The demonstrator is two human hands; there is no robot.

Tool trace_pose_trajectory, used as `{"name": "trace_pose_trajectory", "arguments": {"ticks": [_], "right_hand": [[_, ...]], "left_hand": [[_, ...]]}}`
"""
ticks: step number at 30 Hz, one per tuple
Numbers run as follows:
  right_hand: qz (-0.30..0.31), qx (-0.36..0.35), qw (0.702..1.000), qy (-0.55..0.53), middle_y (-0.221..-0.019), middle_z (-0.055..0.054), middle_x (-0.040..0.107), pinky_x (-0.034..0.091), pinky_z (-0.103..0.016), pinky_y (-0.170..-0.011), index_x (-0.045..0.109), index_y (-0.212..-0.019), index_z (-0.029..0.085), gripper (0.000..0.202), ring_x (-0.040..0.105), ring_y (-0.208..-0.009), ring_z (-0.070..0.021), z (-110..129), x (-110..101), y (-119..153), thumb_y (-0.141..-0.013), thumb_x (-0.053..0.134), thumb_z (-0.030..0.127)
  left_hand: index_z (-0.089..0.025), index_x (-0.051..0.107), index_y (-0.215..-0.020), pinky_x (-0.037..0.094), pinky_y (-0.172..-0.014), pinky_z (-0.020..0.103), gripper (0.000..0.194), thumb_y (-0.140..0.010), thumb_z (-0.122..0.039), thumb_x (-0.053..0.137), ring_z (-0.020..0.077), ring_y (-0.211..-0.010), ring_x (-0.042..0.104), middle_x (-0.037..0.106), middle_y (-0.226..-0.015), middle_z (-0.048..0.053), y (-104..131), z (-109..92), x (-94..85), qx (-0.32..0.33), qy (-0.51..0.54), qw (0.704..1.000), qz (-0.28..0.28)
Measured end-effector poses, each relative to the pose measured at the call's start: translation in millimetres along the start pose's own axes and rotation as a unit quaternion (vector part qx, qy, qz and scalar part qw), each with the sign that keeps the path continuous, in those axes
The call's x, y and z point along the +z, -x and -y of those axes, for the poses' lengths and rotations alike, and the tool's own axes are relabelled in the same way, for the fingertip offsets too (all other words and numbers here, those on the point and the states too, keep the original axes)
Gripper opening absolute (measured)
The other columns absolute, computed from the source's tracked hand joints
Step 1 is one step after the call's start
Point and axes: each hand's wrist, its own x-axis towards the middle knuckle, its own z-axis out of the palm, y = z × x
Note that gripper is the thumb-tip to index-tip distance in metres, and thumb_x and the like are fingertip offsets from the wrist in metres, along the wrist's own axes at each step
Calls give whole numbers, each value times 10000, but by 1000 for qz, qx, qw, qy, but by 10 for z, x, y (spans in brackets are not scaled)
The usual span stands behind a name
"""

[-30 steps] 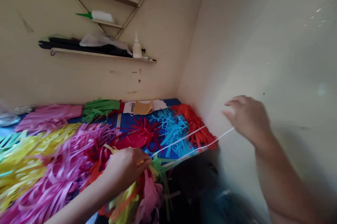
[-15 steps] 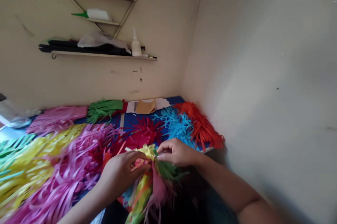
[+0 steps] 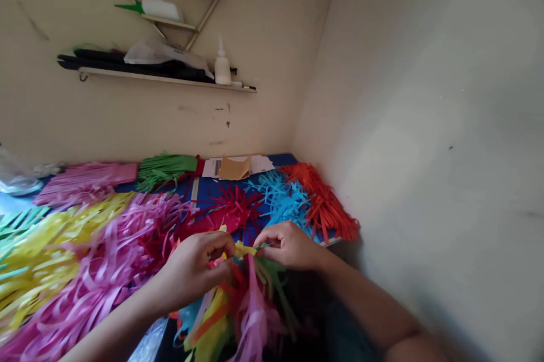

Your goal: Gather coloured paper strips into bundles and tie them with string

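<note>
Blue table [image 3: 211, 185] at 12 o'clock, strip bundle [image 3: 254, 319] front-center, long axis trailing to 6 from the fingertips, right hand [image 3: 291, 246] nearer its top, fingers pinched on green strips [image 3: 278, 284], left hand [image 3: 191, 264] curled at 9, grip unclear.

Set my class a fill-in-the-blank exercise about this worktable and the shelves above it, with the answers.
The bundle strips hanging just below the right hand are ____. Between the crimson fringe and the orange-red fringe lies ____ fringe. The brown paper piece lies on ____ papers. The green-nozzled bottle lies down, but the bottle below it stands ____.
Missing words: green; light blue; white; upright.
</note>
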Motion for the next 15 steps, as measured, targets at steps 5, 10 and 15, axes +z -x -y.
{"name": "trace_pose_trajectory", "arguments": {"ticks": [5, 10, 15], "right_hand": [[-39, -49, 997, -39, -769, -41, 743, 424, -215, -609, 788, -858, 183, 176, 634, -661, -145, 3, 124, -36, -824, 706, 335], [-68, -42, 997, 7, -708, -26, 706, 386, -215, -574, 768, -810, 171, 167, 587, -603, -125, 51, 112, -47, -812, 716, 329], [-11, -21, 998, 61, -603, 57, 576, 331, -199, -561, 723, -1071, 198, 263, 490, -551, -94, 142, 12, -49, -811, 712, 231]], "left_hand": [[-225, 725, -913, 371, -551, 233, 263, -792, -366, 539, 135, -590, 543, 659, -689, -14, -8, 13, 146, -13, 12, 1000, 16], [-210, 752, -867, 418, -578, 240, 314, -851, -395, 499, 156, -636, 611, 712, -722, 19, -30, 55, 231, -11, 38, 999, -10], [-251, 719, -798, 414, -641, 288, 253, -841, -365, 498, 195, -734, 667, 733, -785, 16, 2, -32, 131, -7, -157, 985, -71]]}}
